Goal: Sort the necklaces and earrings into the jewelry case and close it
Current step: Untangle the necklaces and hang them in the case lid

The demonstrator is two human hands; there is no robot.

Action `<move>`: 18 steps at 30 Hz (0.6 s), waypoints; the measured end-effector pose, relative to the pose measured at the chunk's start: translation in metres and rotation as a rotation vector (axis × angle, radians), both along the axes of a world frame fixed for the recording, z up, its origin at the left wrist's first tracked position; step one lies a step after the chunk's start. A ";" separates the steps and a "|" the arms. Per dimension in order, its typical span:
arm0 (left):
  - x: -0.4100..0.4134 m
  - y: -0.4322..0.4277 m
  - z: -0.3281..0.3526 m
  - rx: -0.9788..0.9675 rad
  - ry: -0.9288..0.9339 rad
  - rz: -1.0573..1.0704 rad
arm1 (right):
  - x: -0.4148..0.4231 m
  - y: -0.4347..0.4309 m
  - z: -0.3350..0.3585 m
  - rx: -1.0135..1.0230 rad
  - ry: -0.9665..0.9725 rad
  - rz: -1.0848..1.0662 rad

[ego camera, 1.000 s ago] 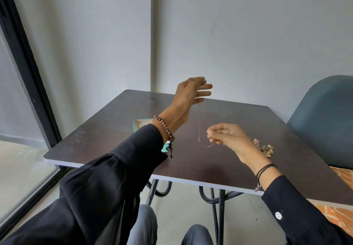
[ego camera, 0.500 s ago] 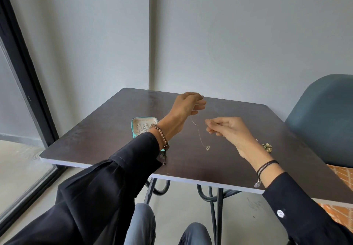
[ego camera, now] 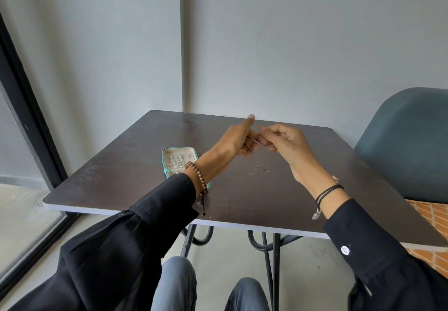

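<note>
My left hand (ego camera: 238, 138) and my right hand (ego camera: 282, 141) meet above the middle of the dark table (ego camera: 116, 177), fingertips touching. Both pinch a thin necklace chain (ego camera: 260, 143), which is barely visible between them. The left index finger points up and away. A small pendant or loose chain piece (ego camera: 259, 170) lies on the table just below the hands. The open teal jewelry case (ego camera: 179, 161) sits left of the hands, with silver pieces in its pale lining; my left wrist hides its near part.
A blue-grey chair (ego camera: 407, 146) stands at the table's right side. Grey walls close the far side, and a dark window frame (ego camera: 29, 126) runs along the left. The table's front edge (ego camera: 242, 224) is near my knees.
Both hands came together above the table's middle; a second ago they were apart with the chain hanging between them. The chain is now gathered at the fingertips.
</note>
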State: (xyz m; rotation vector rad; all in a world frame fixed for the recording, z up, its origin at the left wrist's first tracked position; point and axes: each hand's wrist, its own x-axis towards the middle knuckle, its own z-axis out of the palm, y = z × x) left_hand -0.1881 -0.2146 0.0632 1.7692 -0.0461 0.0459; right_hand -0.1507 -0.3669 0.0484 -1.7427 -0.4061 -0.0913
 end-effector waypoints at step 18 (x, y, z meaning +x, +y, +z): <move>0.002 0.020 -0.022 -0.100 0.067 0.080 | -0.001 0.000 0.003 0.509 0.319 0.138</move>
